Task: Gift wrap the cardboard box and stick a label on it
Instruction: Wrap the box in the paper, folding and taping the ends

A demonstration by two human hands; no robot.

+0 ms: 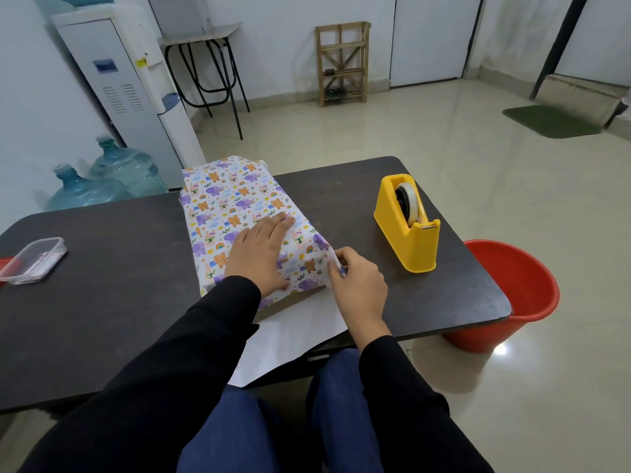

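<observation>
The box lies on the dark table, covered in white wrapping paper printed with purple elephants, bears and rainbows. My left hand presses flat on the near part of its top. At the box's near right corner my right hand pinches the paper's edge. A loose flap of the paper, white side up, spreads from the box's near end over the table's front edge. A strip of brown cardboard shows at that near end. No label is in view.
A yellow tape dispenser stands on the table to the right of the box. A clear plastic container sits at the left edge. A red bucket is on the floor by the right corner. Water bottles and a cooler stand behind.
</observation>
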